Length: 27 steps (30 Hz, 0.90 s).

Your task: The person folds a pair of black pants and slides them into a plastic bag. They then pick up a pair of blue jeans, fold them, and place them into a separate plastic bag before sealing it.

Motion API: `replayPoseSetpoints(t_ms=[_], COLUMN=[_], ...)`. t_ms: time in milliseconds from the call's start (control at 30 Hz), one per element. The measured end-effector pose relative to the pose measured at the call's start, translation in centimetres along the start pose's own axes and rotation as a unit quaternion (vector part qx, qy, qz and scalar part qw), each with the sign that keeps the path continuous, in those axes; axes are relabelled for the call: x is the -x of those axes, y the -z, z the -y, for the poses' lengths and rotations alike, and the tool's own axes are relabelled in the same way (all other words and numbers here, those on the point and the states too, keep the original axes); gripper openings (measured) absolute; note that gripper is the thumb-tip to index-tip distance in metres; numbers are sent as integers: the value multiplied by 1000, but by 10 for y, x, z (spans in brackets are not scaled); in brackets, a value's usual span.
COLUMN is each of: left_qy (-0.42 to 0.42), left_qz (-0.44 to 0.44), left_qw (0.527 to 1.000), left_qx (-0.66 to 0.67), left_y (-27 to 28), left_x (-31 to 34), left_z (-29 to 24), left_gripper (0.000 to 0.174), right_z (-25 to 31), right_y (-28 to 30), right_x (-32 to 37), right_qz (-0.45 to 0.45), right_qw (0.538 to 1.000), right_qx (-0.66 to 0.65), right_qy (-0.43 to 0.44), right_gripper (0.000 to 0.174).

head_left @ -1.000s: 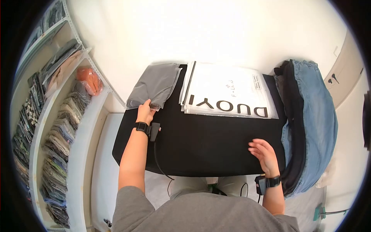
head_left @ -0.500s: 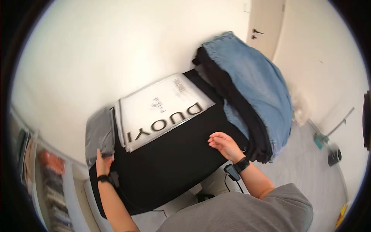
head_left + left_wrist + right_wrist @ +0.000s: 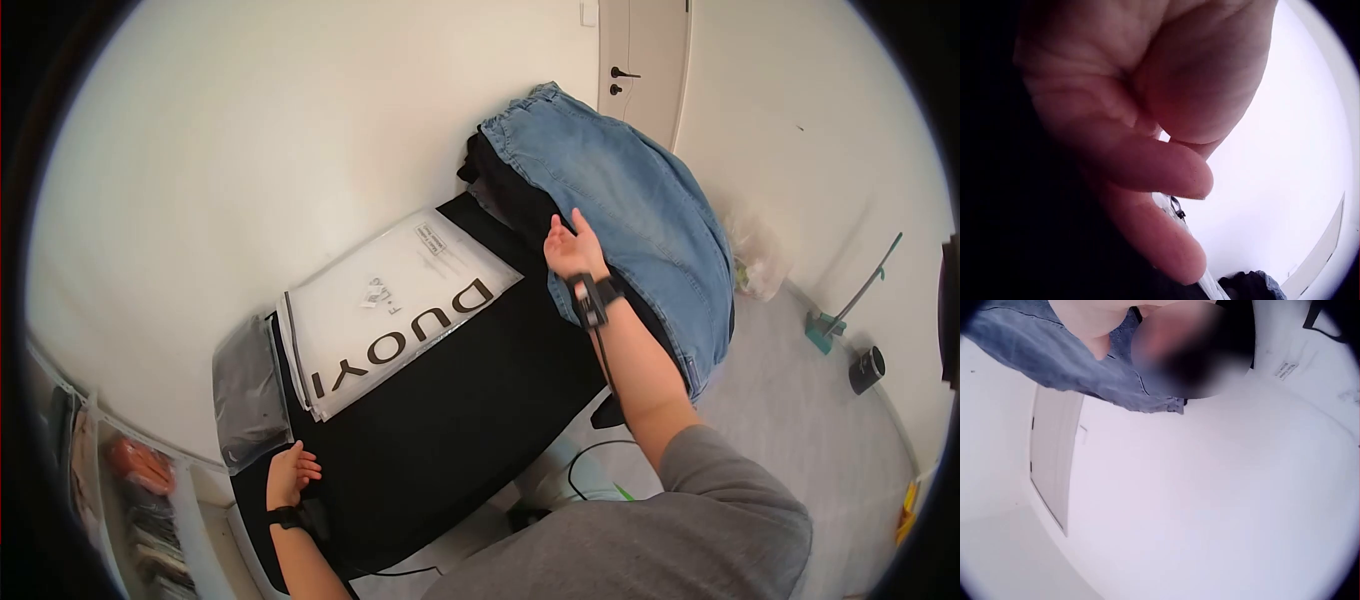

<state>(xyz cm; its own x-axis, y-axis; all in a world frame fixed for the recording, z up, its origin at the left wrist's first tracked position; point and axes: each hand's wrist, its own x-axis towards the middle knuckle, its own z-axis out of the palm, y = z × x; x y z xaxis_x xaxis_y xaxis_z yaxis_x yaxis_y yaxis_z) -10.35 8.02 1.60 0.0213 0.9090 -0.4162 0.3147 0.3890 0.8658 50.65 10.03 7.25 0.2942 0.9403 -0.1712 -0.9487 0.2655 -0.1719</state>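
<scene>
My left hand [image 3: 290, 475] hovers at the near corner of a grey folded garment in a clear bag [image 3: 248, 395], holding nothing. Loosely bent fingers [image 3: 1172, 250] show in the left wrist view. My right hand [image 3: 578, 248] has reached over the pile at the table's right end, thumb and fingers spread and nothing between them. Light blue jeans [image 3: 640, 220] lie on top of that pile, with black garments [image 3: 510, 185] beneath. In the right wrist view the hand is partly blurred, close above the jeans [image 3: 1054, 356].
A stack of clear and white plastic bags printed DUOYI [image 3: 345, 335] lies between both hands on the black-covered table [image 3: 430, 430]. Shelves [image 3: 200, 480] with bagged clothes stand at the lower left. A broom-like tool [image 3: 825, 330] and a black bin [image 3: 867, 370] stand on the right.
The view has swung to the right. My left hand has let go of the bagged grey garment and drawn back from it. My right hand has moved forward from the table to the jeans.
</scene>
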Motion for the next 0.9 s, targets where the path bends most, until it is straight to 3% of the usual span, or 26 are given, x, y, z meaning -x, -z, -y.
replayPoseSetpoints(t_ms=[100, 167, 267, 300, 467, 667, 800, 867, 900], left_qy=[-8, -12, -18, -26, -30, -39, -44, -41, -47], left_qz=[9, 2, -1, -1, 0, 10, 9, 15, 8], left_qw=[1000, 1000, 1000, 1000, 999, 999, 999, 999, 999], left_qx=[21, 14, 6, 7, 11, 23, 22, 18, 13], left_y=[2, 0, 0, -1, -5, -1, -2, -2, -3], left_x=[-3, 1, 4, 3, 8, 5, 5, 5, 5], left_z=[4, 1, 1, 3, -3, 1, 1, 2, 3], left_gripper=[39, 38, 36, 36, 36, 34, 34, 33, 33], right_z=[4, 2, 31, 39, 74, 69, 43, 36, 32], right_y=[-16, -21, -32, -43, -112, -158, -142, -120, -108], right_x=[-21, -36, -41, -36, 48, 171, 254, 277, 283], right_qz=[-41, -115, -19, 1, 32, 158, 290, 280, 218], right_qw=[997, 979, 988, 976, 899, 813, 749, 738, 749], right_qx=[-53, -117, 13, 63, 209, 320, 362, 386, 400], right_qy=[38, 120, 156, 209, 383, 460, 473, 477, 481], right_gripper=[39, 44, 39, 35, 25, 20, 24, 26, 26])
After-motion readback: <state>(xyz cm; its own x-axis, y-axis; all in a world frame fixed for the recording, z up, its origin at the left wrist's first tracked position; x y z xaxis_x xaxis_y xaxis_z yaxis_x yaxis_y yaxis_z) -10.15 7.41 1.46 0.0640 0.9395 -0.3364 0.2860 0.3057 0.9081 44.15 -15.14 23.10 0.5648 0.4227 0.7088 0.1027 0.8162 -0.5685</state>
